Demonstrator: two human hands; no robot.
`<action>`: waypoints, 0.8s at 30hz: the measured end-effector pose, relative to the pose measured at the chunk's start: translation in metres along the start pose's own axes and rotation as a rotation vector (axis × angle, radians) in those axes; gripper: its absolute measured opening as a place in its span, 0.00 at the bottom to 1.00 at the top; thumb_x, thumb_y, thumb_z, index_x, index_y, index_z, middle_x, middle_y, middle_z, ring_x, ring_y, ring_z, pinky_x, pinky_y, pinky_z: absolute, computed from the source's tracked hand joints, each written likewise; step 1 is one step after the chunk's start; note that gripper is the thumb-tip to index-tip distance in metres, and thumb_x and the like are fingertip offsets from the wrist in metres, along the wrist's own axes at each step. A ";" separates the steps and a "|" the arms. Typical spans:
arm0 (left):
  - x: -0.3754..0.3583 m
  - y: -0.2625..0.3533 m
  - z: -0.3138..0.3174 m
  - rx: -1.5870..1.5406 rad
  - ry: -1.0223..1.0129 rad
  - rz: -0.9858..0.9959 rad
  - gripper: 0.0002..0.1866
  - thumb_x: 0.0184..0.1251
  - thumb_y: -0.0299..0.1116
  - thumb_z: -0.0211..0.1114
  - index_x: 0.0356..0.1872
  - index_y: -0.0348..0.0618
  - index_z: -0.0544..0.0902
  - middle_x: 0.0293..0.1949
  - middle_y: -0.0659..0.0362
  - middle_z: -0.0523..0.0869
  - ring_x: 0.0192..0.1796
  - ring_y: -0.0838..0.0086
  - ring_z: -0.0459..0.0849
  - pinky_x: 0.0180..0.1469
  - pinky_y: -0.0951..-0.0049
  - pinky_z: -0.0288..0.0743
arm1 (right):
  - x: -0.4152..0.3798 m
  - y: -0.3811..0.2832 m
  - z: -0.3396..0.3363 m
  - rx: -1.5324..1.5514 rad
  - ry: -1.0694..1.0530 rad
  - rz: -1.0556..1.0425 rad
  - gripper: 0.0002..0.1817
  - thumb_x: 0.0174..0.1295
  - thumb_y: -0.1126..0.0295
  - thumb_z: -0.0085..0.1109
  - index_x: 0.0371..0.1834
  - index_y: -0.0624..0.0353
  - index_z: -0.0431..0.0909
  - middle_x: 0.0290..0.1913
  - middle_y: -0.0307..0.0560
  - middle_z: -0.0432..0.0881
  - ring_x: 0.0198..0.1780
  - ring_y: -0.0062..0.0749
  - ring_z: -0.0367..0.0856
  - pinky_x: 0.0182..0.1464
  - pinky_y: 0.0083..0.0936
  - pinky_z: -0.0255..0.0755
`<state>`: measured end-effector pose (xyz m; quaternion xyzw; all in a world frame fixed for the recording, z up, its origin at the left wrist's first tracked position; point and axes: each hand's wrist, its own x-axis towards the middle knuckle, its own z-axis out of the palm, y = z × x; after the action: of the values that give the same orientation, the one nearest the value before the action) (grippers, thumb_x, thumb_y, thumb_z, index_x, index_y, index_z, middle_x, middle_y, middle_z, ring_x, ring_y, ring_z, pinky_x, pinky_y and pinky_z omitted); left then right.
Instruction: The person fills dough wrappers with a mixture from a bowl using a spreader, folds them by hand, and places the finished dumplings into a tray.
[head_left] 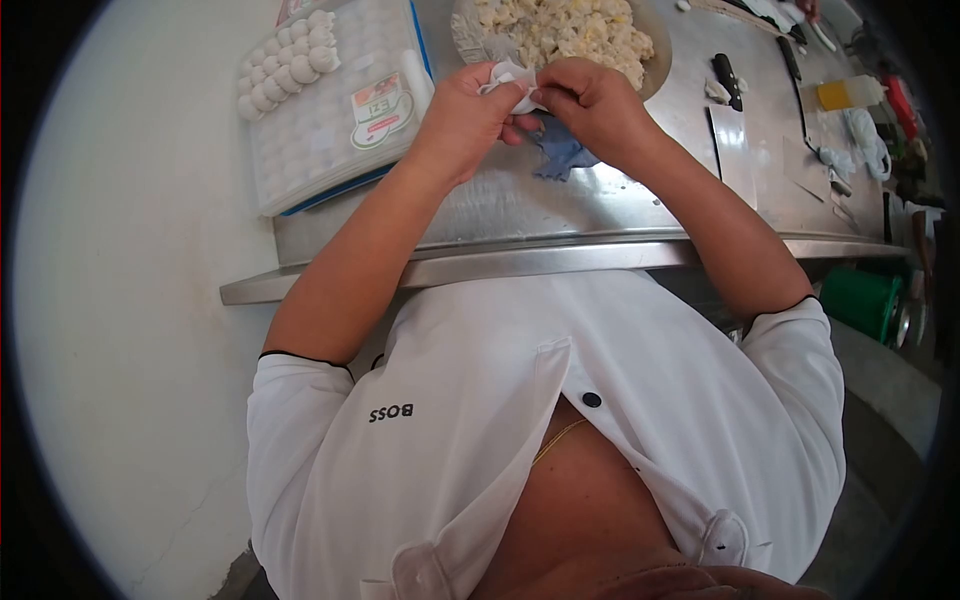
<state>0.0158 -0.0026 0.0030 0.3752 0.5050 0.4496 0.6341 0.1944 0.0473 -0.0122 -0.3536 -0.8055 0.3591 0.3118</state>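
Near the front rim of a metal bowl [660, 62] filled with a pale chunky mixture [565, 32], my left hand [470, 120] holds a small white wrapper-like piece [508, 80] between closed fingers. My right hand [598, 108] pinches the right side of that same white piece, its fingertips close to those of my left hand. What is inside the piece cannot be made out. A crumpled blue cloth [562, 150] lies on the metal table [480, 215] just below both hands.
Stacked lidded trays [350, 170] stand at the left, with rows of white balls [290, 65] on top. At the right lie a black-handled knife [728, 82], a wide blade [733, 150] and a yellow-filled bottle [848, 93]. Part of another person's hand [808, 9] shows at the top right.
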 end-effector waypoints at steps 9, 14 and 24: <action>0.000 0.003 -0.003 -0.040 -0.015 -0.058 0.14 0.71 0.34 0.62 0.51 0.36 0.78 0.41 0.55 0.86 0.36 0.72 0.86 0.32 0.77 0.76 | 0.002 -0.015 -0.007 0.187 -0.085 0.305 0.09 0.63 0.68 0.59 0.37 0.64 0.81 0.30 0.49 0.81 0.31 0.31 0.79 0.37 0.29 0.72; 0.004 -0.002 -0.007 -0.051 -0.059 -0.009 0.14 0.71 0.32 0.62 0.52 0.35 0.77 0.42 0.53 0.85 0.35 0.71 0.87 0.31 0.77 0.77 | -0.001 0.000 -0.004 0.009 -0.065 0.039 0.09 0.63 0.68 0.59 0.38 0.64 0.81 0.29 0.51 0.81 0.30 0.35 0.79 0.36 0.30 0.72; 0.001 -0.001 -0.006 0.049 -0.058 -0.011 0.15 0.71 0.30 0.61 0.54 0.34 0.75 0.42 0.53 0.85 0.35 0.70 0.88 0.30 0.78 0.78 | 0.001 -0.003 -0.005 0.140 -0.110 0.195 0.11 0.63 0.67 0.58 0.40 0.64 0.81 0.29 0.51 0.81 0.30 0.38 0.79 0.36 0.30 0.73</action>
<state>0.0106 -0.0013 0.0008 0.4006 0.4995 0.4225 0.6415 0.1964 0.0485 -0.0064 -0.3875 -0.7559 0.4621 0.2548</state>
